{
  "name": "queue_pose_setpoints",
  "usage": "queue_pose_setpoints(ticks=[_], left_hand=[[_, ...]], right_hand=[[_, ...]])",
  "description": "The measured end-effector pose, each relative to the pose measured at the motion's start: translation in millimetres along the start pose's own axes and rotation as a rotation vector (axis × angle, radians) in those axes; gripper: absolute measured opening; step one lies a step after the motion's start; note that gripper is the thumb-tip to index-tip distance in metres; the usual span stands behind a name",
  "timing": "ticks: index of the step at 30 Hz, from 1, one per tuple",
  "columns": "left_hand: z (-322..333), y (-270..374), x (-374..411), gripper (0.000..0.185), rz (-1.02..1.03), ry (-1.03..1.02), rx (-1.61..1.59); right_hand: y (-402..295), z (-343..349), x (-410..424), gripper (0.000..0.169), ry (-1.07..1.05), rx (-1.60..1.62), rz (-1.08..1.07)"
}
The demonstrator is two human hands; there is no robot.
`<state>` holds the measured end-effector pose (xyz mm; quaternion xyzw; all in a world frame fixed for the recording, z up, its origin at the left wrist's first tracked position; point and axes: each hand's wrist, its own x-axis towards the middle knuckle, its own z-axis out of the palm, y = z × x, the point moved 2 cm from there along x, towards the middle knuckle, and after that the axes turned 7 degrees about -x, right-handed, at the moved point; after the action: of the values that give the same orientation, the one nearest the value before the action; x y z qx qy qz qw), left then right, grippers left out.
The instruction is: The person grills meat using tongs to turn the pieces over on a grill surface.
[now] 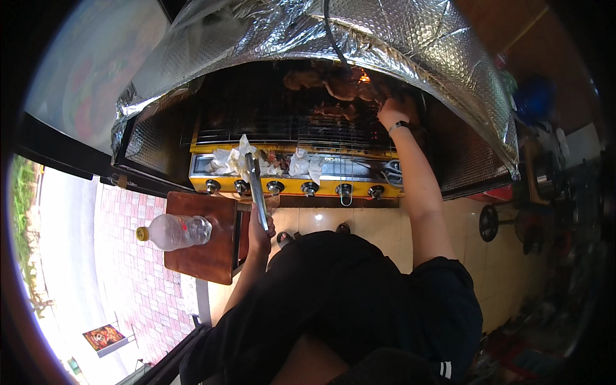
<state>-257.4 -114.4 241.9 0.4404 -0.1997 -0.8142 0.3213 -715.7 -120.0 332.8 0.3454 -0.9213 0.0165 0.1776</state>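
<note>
In my left hand [261,233] is a pair of metal tongs [257,195], its tips among crumpled white tissues [239,156] over the front tray [337,168] of a yellow gas grill [288,186]. Whether the tongs pinch a tissue is unclear. My right hand [393,113] reaches over the grate [240,127], fingers curled at the right end of pieces of browned meat [341,89]. Dark shadow hides what its fingers hold or touch. A flame or hot burner [364,76] glows behind the meat.
A foil-lined hood [423,43] arches over the grill, with a dark cable [332,33] hanging down. Scissors [393,169] lie at the tray's right end, near a wire handle [346,197]. Left, a plastic bottle [175,232] is on a brown stool [202,267]. Control knobs [309,188] line the front.
</note>
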Motion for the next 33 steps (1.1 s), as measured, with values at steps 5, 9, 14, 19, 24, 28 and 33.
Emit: queue_pose_setpoints(ticks=[5, 9, 14, 19, 24, 28, 33], left_hand=[[-10, 2, -5, 0.044, 0.014, -0.021, -0.011], [-12, 1, -9, 0.047, 0.007, -0.023, 0.004], [-3, -3, -8, 0.049, 0.001, 0.002, 0.033], [16, -10, -5, 0.047, -0.015, -0.057, 0.096], [39, -23, 4, 0.046, -0.104, -0.106, 0.149], [73, -25, -7, 0.045, -0.092, -0.174, 0.191], [78, -33, -13, 0.044, -0.082, -0.151, 0.18]], right_hand=[[42, -22, 1, 0.039, -0.093, 0.056, 0.097], [86, -34, -48, 0.037, -0.106, 0.571, 0.173], [103, -23, -163, 0.034, -0.395, 1.216, 0.499], [114, 0, -222, 0.036, -0.619, 1.448, 0.686], [93, 18, -214, 0.034, -0.523, 1.367, 0.636], [101, 19, -212, 0.034, -0.274, 1.278, 0.48], [155, -25, -242, 0.03, -0.151, 1.085, 0.614]])
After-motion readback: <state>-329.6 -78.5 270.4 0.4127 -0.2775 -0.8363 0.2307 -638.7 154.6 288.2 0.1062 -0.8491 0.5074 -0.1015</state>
